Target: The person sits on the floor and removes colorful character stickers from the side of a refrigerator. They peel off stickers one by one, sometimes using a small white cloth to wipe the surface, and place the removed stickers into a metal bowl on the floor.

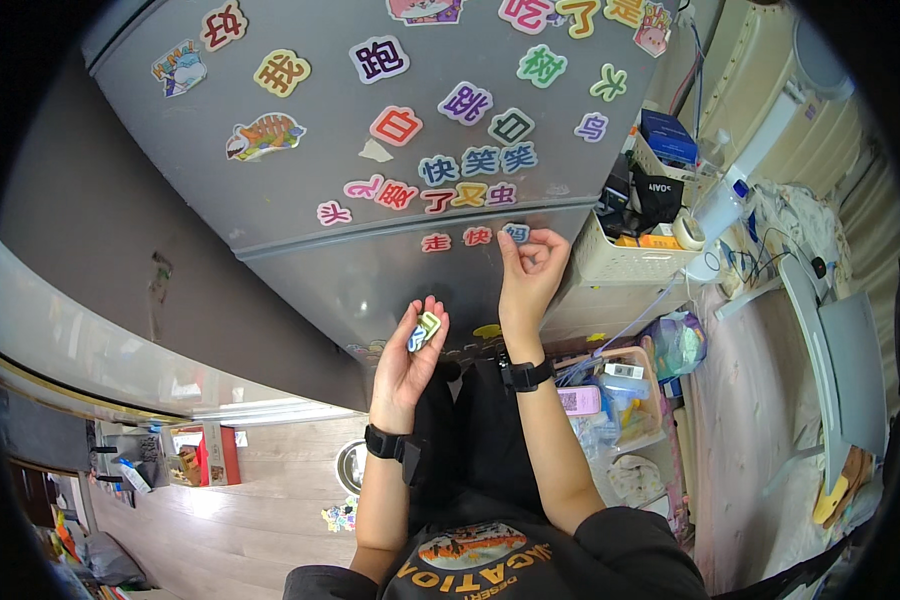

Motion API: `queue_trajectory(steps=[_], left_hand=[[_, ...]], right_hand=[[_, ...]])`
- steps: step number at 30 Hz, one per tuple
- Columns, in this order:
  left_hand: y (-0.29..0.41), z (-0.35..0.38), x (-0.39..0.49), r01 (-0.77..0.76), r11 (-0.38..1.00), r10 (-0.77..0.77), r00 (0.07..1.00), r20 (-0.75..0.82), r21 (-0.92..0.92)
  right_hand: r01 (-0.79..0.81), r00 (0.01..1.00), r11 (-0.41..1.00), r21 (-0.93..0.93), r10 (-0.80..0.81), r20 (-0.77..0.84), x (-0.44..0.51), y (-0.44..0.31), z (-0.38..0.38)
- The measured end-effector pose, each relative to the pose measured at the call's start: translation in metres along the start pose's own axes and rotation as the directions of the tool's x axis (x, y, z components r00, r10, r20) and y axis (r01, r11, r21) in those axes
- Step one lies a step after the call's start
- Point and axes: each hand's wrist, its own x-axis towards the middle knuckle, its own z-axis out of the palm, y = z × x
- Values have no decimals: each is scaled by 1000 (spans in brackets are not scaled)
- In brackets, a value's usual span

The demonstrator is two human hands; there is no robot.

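Note:
On the lower door of a grey refrigerator [300, 277], the fingers of my right hand [532, 274] pinch a blue character magnet [517, 233] at the door surface. Two red character magnets, one nearer [478, 236] and one farther left [436, 242], stay on the door beside it. My left hand [409, 360], palm up and lower down, holds a few character magnets [424, 330], green and blue ones among them. Several rows of coloured character magnets [481, 160] cover the upper door, with a food-shaped magnet [266, 136] at its left.
Right of the refrigerator stands a cream plastic basket [630, 262] full of small items. Below it is a bin [649, 382] with plastic bags and boxes. A metal bowl [350, 466] and a pile of magnets [340, 515] lie on the wooden floor.

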Motion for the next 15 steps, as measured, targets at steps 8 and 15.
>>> queue_trajectory(steps=[8, 15], left_hand=[[13, -3, -1, -126, 985, 129, 991, -22, 114], [0, -1, -1, -3, 985, 3, 1000, 0, 175]], right_hand=[[-240, 967, 958, 155, 222, 125, -34, -24, 9], [-517, 695, 848, -117, 495, 522, -83, -47, -8]])
